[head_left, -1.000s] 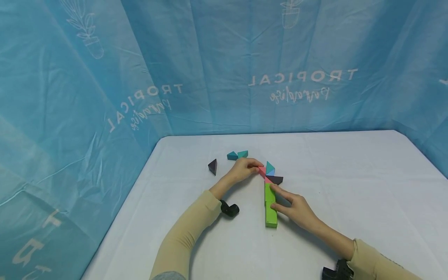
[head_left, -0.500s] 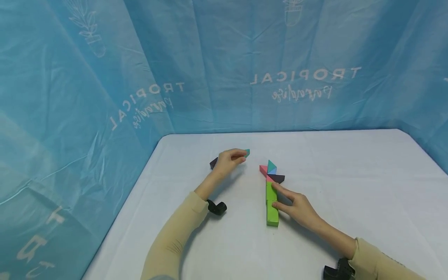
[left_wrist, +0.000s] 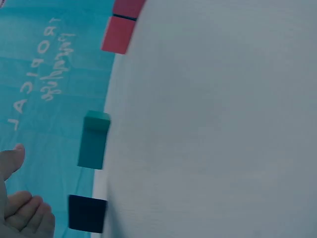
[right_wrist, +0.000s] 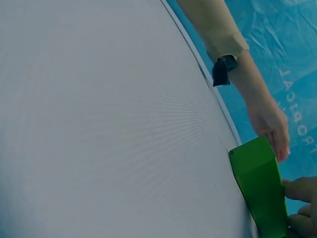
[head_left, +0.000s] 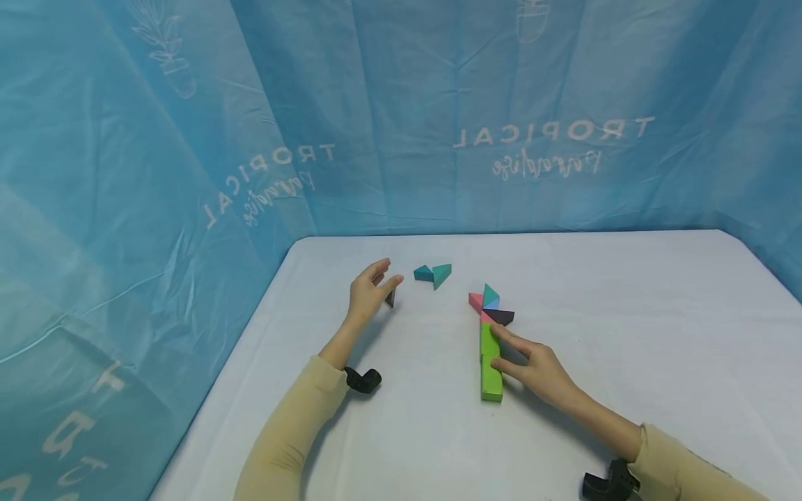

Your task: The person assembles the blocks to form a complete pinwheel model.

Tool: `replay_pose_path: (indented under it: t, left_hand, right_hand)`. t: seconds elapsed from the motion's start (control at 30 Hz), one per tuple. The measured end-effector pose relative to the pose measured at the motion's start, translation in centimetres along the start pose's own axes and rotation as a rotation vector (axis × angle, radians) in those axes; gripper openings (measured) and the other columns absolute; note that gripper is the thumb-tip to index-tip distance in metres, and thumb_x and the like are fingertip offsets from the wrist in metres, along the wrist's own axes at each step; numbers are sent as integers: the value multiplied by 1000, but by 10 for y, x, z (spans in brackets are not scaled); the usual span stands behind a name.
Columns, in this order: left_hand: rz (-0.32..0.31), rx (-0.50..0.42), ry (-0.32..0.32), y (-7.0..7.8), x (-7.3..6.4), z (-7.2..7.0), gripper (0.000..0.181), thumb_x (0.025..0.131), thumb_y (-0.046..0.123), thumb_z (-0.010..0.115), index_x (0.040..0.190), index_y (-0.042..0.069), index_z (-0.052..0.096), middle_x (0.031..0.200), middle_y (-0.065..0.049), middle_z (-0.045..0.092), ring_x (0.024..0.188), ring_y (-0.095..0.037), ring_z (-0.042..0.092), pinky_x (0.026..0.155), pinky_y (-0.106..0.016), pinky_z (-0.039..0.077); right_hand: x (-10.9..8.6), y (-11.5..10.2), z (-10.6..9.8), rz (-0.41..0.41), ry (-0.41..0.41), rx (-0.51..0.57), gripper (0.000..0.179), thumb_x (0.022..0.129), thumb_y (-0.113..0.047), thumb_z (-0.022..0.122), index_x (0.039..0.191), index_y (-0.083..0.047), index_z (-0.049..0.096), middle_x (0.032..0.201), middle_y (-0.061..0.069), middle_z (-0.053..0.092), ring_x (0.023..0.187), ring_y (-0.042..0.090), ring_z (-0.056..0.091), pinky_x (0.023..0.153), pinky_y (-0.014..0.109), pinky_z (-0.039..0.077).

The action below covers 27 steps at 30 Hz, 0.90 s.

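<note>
My left hand [head_left: 368, 296], thumb and fingers apart, is at a dark triangular block [head_left: 391, 298] that it partly hides. In the left wrist view, that hand [left_wrist: 25, 208] is at the lower left, with a gap to the dark block [left_wrist: 87, 214]. Index finger and thumb of my right hand [head_left: 541, 372] rest against two green blocks [head_left: 491, 369] lined up end to end. Above these lie a small pink piece [head_left: 486, 316], a dark trapezoid-shaped block [head_left: 500, 316], a pink block [head_left: 475, 302], a teal triangle [head_left: 490, 295] and a blue piece [head_left: 492, 304].
Two teal blocks [head_left: 441, 275] lie touching or nearly so, between the left hand and the coloured arrangement. The white-covered table [head_left: 626, 313] ends at a blue printed curtain [head_left: 388, 174] behind. A black wrist camera [head_left: 363, 380] sits on the left forearm.
My left hand has gone from the pink block leftward, past the teal blocks, to the dark triangular block. My right hand stays at the green blocks.
</note>
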<state>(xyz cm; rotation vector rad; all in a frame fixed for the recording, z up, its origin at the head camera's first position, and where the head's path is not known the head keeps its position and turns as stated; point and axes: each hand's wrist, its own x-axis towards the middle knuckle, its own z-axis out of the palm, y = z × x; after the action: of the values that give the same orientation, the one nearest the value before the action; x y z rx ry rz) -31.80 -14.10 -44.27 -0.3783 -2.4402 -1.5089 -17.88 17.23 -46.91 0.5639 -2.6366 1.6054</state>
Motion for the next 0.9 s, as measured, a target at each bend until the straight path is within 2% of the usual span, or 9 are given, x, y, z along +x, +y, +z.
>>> replay_pose_path:
  t: [0.1,0.2,0.37,0.53,0.77,0.9]
  left_hand:
    - [-38,59,-18,-7,-8,2,63,85,29,71,135,-1,48,136,-16,50,123,-31,48,100,-36,41]
    - [-54,105,-5,-10,-15,6,65,84,25,73,134,-6,46,136,-21,48,122,-36,47,99,-42,41]
    - [-77,172,26,-15,-21,12,60,83,16,74,131,-9,48,131,-27,49,120,-37,49,98,-41,42]
    - [-95,180,27,-18,-22,15,54,85,6,70,131,-11,47,130,-28,49,118,-38,50,96,-37,43]
    - [-37,196,33,-21,-19,13,46,86,-3,62,128,-12,48,128,-29,50,117,-39,51,95,-37,44]
    - [-52,181,36,-21,-19,12,45,86,-2,63,128,-11,49,129,-28,50,117,-39,51,96,-38,44]
  right_hand:
    - [0,0,0,-5,5,-9,64,86,-25,71,141,-8,44,144,13,38,132,32,34,103,50,31]
    - [0,1,0,-14,8,-10,64,85,-26,71,141,-8,45,144,13,39,132,32,35,103,49,32]
    - [-1,1,0,-14,7,-3,65,85,-27,71,141,-8,45,144,12,39,133,30,34,103,48,31]
    - [-1,2,0,-10,9,-5,64,85,-28,71,141,-9,45,144,12,39,133,31,34,103,48,31]
    - [-1,3,0,-10,8,-3,64,86,-29,71,141,-9,45,144,12,38,133,30,34,104,48,31]
    - [0,3,0,-8,9,-4,65,85,-29,71,141,-10,45,144,12,39,133,30,34,104,47,31]
